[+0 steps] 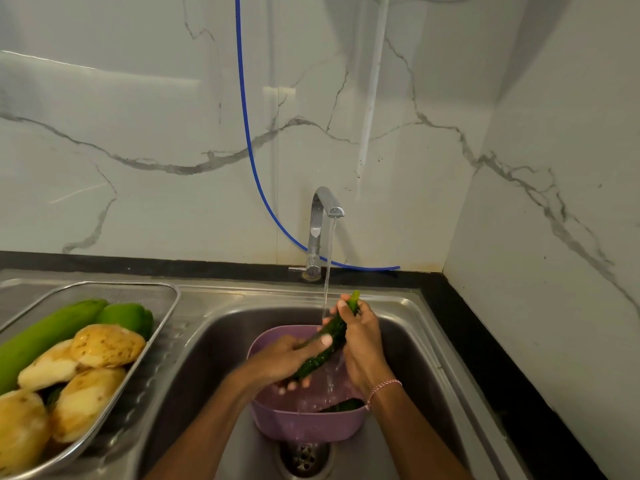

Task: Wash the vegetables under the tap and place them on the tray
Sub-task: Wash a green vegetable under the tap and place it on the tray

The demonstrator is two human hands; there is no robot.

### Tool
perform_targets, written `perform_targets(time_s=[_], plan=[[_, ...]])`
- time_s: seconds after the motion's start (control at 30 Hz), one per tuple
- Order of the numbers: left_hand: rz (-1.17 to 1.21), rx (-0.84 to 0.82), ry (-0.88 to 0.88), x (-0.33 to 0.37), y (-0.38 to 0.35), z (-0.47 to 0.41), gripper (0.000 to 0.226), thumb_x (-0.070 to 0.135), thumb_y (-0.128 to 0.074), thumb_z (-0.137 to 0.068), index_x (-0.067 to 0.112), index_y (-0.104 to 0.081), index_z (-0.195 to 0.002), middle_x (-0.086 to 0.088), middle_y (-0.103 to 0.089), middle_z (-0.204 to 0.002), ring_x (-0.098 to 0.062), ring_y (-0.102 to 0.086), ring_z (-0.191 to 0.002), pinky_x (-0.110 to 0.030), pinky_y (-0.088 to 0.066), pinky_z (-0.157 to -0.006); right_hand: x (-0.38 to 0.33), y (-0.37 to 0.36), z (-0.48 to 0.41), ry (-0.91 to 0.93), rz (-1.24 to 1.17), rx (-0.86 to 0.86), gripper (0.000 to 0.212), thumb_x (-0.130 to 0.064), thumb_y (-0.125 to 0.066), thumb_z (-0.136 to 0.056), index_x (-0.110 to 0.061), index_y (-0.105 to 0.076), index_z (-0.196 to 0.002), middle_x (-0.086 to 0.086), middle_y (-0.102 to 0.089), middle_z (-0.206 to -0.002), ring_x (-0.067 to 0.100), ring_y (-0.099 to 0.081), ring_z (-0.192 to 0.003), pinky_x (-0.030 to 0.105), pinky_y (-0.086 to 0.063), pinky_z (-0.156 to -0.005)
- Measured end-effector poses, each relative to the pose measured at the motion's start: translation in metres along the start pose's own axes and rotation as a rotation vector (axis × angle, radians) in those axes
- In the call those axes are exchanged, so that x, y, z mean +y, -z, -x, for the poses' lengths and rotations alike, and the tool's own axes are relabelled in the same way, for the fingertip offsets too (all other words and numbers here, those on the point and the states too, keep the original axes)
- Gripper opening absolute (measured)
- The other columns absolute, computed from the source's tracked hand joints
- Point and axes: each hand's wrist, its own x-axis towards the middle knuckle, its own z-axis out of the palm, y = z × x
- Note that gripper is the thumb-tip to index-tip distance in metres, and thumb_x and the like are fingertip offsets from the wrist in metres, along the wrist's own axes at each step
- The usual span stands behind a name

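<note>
The person holds a dark green cucumber [335,330] slantwise over the sink [408,327], one hand at each end. The left hand [287,358] grips the lower end, fingers curled under it and the thumb lying along the top. The right hand [362,341] is closed around the upper end, with the pale stem tip poking out above the fingers. A red and white thread [382,388] circles the right wrist. Water [327,289] runs in a thin stream from the chrome tap [320,216], passes just beside the cucumber's upper part and splashes below it into a purple bowl [304,424] standing in the sink above the drain [303,457]. Another dark green vegetable [343,406] lies in the bowl near its right rim. On the drainboard to the left sits a metal mesh tray [168,289] holding wet yellowish potatoes [104,344], a long light green vegetable [45,336] and a green pepper [128,317]. A blue hose [252,150] hangs down the marble wall [138,116] and curves behind the tap.
</note>
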Motion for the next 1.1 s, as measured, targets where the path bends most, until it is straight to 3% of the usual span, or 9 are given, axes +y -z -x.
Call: perform_targets(time_s=[0.07, 0.17, 0.3, 0.4, 0.5, 0.63, 0.73, 0.87, 1.1], plan=[[-0.089, 0.003, -0.093, -0.003, -0.001, -0.002, 0.046, 0.062, -0.071, -0.086, 0.018, -0.073, -0.096, 0.001, -0.078, -0.083, -0.011, -0.072, -0.068, -0.026, -0.059, -0.064, 0.006, -0.003, 0.000, -0.004, 0.104, 0.027, 0.020, -0.029, -0.057, -0.107, -0.011, -0.062, -0.111, 0.005, -0.064, -0.082, 0.017, -0.066, -0.070, 0.039, -0.062, -0.076], [-0.186, 0.015, -0.193, -0.005, -0.008, -0.005, 0.040, 0.047, -0.082, -0.081, 0.031, -0.068, -0.115, 0.011, -0.077, -0.103, 0.001, -0.070, -0.097, -0.026, -0.056, -0.095, 0.010, -0.007, 0.002, 0.015, 0.223, 0.093, 0.036, -0.048, -0.054, -0.105, -0.013, -0.063, -0.101, 0.004, -0.063, -0.076, 0.019, -0.064, -0.071, 0.041, -0.062, -0.080], [-0.100, -0.089, -0.153, 0.001, 0.001, 0.002, 0.043, 0.032, -0.081, -0.086, 0.031, -0.059, -0.123, 0.011, -0.072, -0.114, 0.006, -0.067, -0.103, -0.016, -0.054, -0.086, 0.006, -0.004, 0.005, 0.002, 0.216, 0.082, 0.043, -0.049, -0.047, -0.108, -0.011, -0.062, -0.095, 0.006, -0.063, -0.071, 0.018, -0.063, -0.063, 0.032, -0.058, -0.068], [-0.014, -0.169, -0.093, -0.002, 0.004, 0.003, 0.046, 0.024, -0.071, -0.092, 0.022, -0.055, -0.135, -0.002, -0.071, -0.122, -0.011, -0.071, -0.106, -0.028, -0.058, -0.089, 0.003, -0.005, 0.003, -0.036, 0.139, -0.033, 0.031, -0.034, -0.047, -0.111, -0.009, -0.065, -0.106, 0.012, -0.077, -0.088, 0.022, -0.069, -0.072, 0.042, -0.060, -0.082], [0.058, -0.162, 0.008, 0.000, 0.001, 0.000, 0.036, 0.014, -0.063, -0.094, 0.016, -0.053, -0.129, -0.007, -0.069, -0.095, -0.018, -0.069, -0.078, -0.034, -0.056, -0.072, 0.002, -0.005, 0.002, -0.052, 0.045, -0.104, 0.020, -0.008, -0.050, -0.108, -0.011, -0.065, -0.120, 0.013, -0.078, -0.106, 0.020, -0.067, -0.077, 0.045, -0.058, -0.089], [-0.023, -0.081, -0.115, 0.006, 0.006, -0.001, 0.037, 0.033, -0.080, -0.087, 0.026, -0.059, -0.116, -0.001, -0.066, -0.069, -0.013, -0.055, -0.048, -0.024, -0.043, -0.041, 0.002, -0.005, 0.001, -0.124, -0.100, -0.107, 0.024, 0.002, -0.054, -0.104, -0.007, -0.058, -0.126, 0.015, -0.074, -0.093, 0.021, -0.067, -0.076, 0.051, -0.060, -0.088], [0.133, -0.012, -0.038, 0.007, 0.012, 0.007, 0.047, 0.042, -0.084, -0.081, 0.022, -0.063, -0.118, -0.008, -0.074, -0.086, -0.019, -0.068, -0.061, -0.028, -0.052, -0.046, 0.003, -0.005, 0.002, -0.172, -0.110, -0.116, 0.019, -0.008, -0.059, -0.104, -0.002, -0.060, -0.122, 0.017, -0.073, -0.090, 0.029, -0.071, -0.082, 0.052, -0.060, -0.091], [0.372, 0.040, -0.015, 0.004, 0.020, 0.010, 0.044, 0.044, -0.080, -0.084, 0.012, -0.075, -0.113, -0.013, -0.077, -0.107, -0.026, -0.075, -0.095, -0.050, -0.063, -0.081, 0.001, -0.006, 0.006, -0.233, -0.245, -0.186, 0.020, -0.013, -0.059, -0.104, -0.004, -0.061, -0.122, 0.026, -0.074, -0.113, 0.040, -0.073, -0.107, 0.047, -0.063, -0.086], [0.624, 0.056, 0.120, 0.018, 0.006, 0.008, 0.054, 0.049, -0.042, -0.106, 0.003, -0.066, -0.120, -0.014, -0.069, -0.082, -0.022, -0.062, -0.064, -0.033, -0.052, -0.054, -0.001, -0.003, 0.006, -0.159, -0.261, -0.299, 0.035, 0.004, -0.063, -0.096, 0.000, -0.054, -0.130, 0.025, -0.069, -0.131, 0.037, -0.067, -0.125, 0.048, -0.053, -0.107]])
